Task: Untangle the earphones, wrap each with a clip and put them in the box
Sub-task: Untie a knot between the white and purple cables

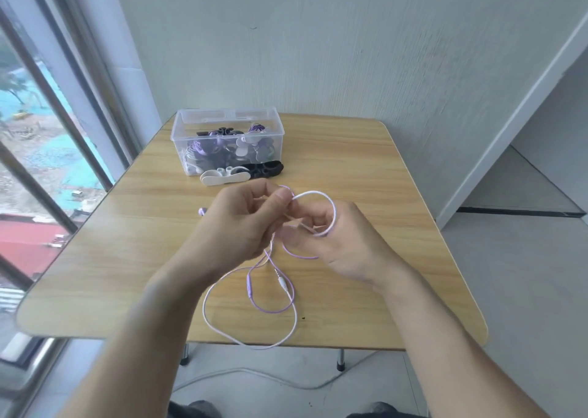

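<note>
Both hands, the left hand [237, 223] and right hand [331, 239], pinch a purple earphone cord [254, 303] above the counter [366, 169], its slack looped below; pulling hard would likely tighten the tangle rather than free it.

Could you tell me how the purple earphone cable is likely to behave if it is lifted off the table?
Probably floppy: the earphone cable lies in loose curves and sags over the table's near edge. Likely light, since both hands, left hand and right hand, pinch it with fingertips only. Its crossing loops suggest it may snag on itself.
</note>
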Tool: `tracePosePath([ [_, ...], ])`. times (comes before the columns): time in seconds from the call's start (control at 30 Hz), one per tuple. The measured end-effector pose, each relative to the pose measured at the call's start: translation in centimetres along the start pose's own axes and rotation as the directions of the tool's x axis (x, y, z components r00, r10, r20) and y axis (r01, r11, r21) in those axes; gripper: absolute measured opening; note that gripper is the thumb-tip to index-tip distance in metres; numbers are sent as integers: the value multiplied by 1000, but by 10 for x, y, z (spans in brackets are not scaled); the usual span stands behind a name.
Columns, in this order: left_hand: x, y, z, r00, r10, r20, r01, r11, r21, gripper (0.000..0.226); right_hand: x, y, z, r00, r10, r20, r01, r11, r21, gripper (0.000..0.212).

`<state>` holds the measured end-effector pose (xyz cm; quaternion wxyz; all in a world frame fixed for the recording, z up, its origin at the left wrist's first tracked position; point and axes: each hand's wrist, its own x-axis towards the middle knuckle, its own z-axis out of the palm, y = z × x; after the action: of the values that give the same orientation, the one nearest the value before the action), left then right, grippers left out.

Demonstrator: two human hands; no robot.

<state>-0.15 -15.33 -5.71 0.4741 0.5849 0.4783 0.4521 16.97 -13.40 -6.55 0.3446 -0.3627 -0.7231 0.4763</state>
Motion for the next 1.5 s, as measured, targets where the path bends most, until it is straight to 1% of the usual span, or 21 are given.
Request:
tracePosePath([
  [0.03,1,-2,-2,999,7,-34,-5,998,59,28,0,0,-5,998,49,-50,-47,998,52,19],
  [0.1,1,-6,-10,999,13,-51,-1,975,221,28,2,-2,-19,978,162,-130,-124,958,258,35],
  [0.2,-1,-12,-19,1000,-20,11,14,917,398,25,6,0,-41,933,192,-303,0,844,536,46],
  [0.27,1,-19,-24,998,-48,-33,58,861,505,25,7,5,-61,841,282,-461,117,738,664,47],
  [0.33,4,-26,-30,992,-76,-104,122,812,570,24,2,11,-81,729,382,-568,209,666,716,42],
  [0.43,9,-32,-39,973,-117,-200,214,784,583,21,-7,21,-102,579,464,-670,298,644,704,41],
  [0.5,12,-34,-44,957,-119,-266,257,773,580,22,-10,26,-108,514,492,-702,338,636,693,41],
  [0.57,14,-35,-47,935,-87,-345,283,769,573,26,-10,27,-110,489,508,-710,369,617,695,40],
  [0.63,16,-35,-46,900,-50,-434,280,829,485,31,-10,25,-110,528,508,-680,332,613,717,40],
  [0.7,19,-32,-45,877,-76,-474,207,951,230,33,-10,23,-107,624,491,-608,192,657,729,41],
  [0.77,19,-25,-40,916,-139,-377,99,987,-123,27,-11,19,-100,724,446,-526,-7,768,640,41],
  [0.83,17,-16,-32,968,-124,-216,53,950,-309,20,-10,15,-86,793,392,-466,-186,884,428,41],
  [0.9,11,-9,-22,993,-43,-110,11,960,-279,20,-9,11,-67,860,341,-379,-276,937,217,38],
  [1.0,4,-4,-7,999,52,1,-52,997,-63,16,-7,6,-36,968,231,-97,-227,973,51,24],
  [1.07,2,-3,1,994,69,80,-73,997,40,16,-6,3,-19,985,148,88,-154,986,70,14],
  [1.13,0,-2,4,989,86,116,-102,985,142,21,-4,1,-10,981,120,155,-152,966,212,20],
  [1.17,-1,-1,4,986,99,134,-123,975,185,25,-1,1,-8,980,144,140,-181,937,299,26],
  [1.23,-4,0,4,979,97,179,-136,965,223,28,2,0,-7,978,208,13,-195,890,412,36],
  [1.33,-7,-2,6,977,65,203,-109,970,216,35,9,3,-4,955,248,-162,-146,870,471,32],
  [1.4,-7,-2,5,985,84,152,-110,979,173,34,13,4,-10,915,279,-290,-80,833,548,32],
  [1.5,-6,-2,-12,997,72,-1,-71,982,176,17,16,9,-39,810,390,-438,24,724,689,34],
])
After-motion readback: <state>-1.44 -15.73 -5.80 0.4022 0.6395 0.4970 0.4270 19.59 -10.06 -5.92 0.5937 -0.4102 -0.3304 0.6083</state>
